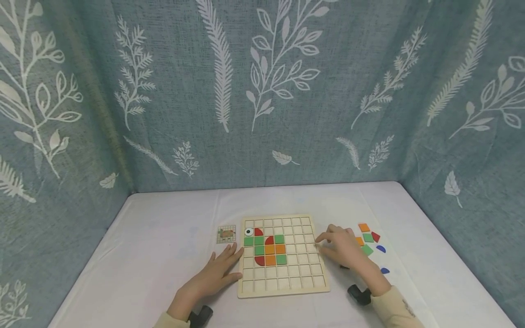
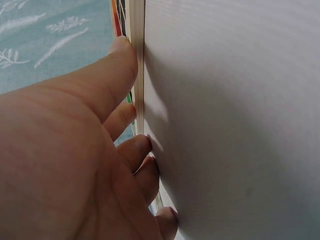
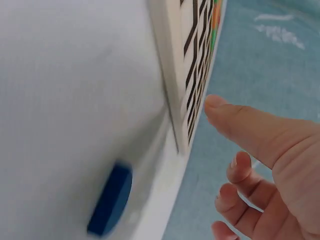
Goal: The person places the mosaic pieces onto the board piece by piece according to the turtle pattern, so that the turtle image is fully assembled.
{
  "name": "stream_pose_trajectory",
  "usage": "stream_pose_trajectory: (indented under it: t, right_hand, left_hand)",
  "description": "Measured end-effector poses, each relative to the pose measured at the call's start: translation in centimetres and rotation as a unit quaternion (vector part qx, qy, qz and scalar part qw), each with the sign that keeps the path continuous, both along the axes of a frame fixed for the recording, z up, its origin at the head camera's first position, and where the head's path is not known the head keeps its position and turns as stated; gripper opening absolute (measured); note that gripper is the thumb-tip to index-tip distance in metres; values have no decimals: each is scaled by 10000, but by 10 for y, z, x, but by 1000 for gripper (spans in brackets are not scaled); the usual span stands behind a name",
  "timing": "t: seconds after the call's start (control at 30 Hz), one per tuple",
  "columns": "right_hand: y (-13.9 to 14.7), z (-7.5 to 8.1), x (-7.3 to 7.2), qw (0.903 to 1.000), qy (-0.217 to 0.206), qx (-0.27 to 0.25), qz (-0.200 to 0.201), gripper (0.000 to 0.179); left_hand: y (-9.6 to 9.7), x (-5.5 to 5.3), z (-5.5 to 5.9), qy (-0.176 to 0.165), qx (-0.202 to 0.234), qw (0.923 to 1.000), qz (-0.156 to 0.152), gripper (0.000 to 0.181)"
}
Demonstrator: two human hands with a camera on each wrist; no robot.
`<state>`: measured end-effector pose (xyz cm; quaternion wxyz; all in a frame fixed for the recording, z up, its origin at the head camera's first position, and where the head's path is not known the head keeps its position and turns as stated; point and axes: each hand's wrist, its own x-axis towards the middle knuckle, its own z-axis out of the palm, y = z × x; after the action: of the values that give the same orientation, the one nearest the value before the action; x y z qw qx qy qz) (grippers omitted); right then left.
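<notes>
A wooden grid board lies on the table, with red, green and orange pieces and a white eye piece in its left and middle squares. Against the board's left edge rests my left hand, fingers spread. In the left wrist view, its thumb and fingertips touch the board's side. My right hand is at the board's right edge, thumb and fingers loosely bent. Nothing shows between them in the right wrist view, where a blue piece lies on the table near the board.
A small patterned card lies left of the board. Loose orange, green, red and blue pieces are scattered beyond the right hand, which partly hides some. A patterned curtain encloses the table's back and sides.
</notes>
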<state>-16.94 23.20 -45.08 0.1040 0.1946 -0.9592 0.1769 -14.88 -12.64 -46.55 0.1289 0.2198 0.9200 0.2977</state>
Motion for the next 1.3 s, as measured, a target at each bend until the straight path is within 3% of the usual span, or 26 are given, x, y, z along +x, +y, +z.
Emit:
stream_pose_trajectory:
  t: [0.23,0.4,0.77,1.3]
  right_hand:
    - [25,1,-3,9991,-214,144,-342,18]
    - [46,0,-5,9990,-229,99,-363,20]
    - [79,13,-4,9957,-429,125,-814,20]
    - [96,2,-6,9906,-701,189,-1163,16]
  left_hand:
    - [1,0,0,-46,-16,10000,26,68]
    - [1,1,1,-38,-14,10000,26,67]
    - [1,0,-1,-41,-80,10000,37,66]
    - [2,1,2,-58,-62,10000,52,66]
